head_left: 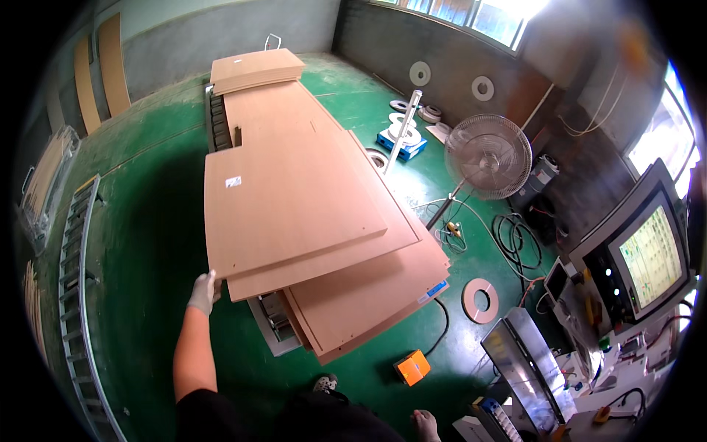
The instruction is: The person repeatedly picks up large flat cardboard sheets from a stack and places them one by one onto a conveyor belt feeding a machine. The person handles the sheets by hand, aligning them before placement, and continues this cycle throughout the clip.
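Note:
My left hand (202,292), in a pale glove, grips the near left corner of the top wood-grain panel (294,199). That panel has a notch cut at its far left and a small white label. It lies askew over another panel (331,267), whose near edge sticks out below. Under both, a further stack of panels (375,295) juts toward me, with a blue label at its right corner. At the bottom edge hangs my right hand (425,425), away from the panels; it is small and partly cut off, so its fingers cannot be read.
A roller conveyor (276,331) carries the panels, with another pile (258,70) at its far end. On the right are a standing fan (489,156), an edge-band roll (480,300), an orange foot pedal (412,367), cables and a machine screen (649,254). Another roller track (71,295) runs at left.

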A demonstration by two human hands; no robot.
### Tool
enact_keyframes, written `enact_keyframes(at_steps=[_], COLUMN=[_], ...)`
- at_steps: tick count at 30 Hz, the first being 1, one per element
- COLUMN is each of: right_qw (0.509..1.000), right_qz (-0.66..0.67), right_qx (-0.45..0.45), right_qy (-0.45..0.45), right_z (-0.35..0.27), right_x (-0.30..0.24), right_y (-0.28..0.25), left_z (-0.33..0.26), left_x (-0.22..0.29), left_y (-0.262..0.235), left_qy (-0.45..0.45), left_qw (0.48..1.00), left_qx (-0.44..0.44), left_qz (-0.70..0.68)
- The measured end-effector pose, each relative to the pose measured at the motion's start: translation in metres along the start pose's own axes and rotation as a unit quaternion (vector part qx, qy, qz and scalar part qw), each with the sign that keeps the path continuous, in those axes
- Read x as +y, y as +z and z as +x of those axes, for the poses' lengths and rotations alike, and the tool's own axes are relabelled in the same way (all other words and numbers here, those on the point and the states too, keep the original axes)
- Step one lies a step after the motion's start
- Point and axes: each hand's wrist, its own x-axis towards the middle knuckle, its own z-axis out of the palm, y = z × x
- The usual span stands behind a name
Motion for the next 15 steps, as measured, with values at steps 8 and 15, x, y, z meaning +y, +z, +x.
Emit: enact_keyframes(at_steps=[8, 15], right_qw=[0.976, 0.935], right_qz=[0.052, 0.078], right_qx=[-0.213, -0.339], right_qy=[-0.020, -0.065], right_z=[-0.021, -0.042], right_x=[-0.146, -0.264], right_y=[0.104, 0.200], left_z=[-0.121, -0.247], left_x=[-0.046, -0.090], left_y=[-0.032, 0.075], left_qy=[-0.054, -0.074], left_qw=[0.985, 0.937], left_qx=[-0.163, -0.342], left_qz=[0.026, -0.011])
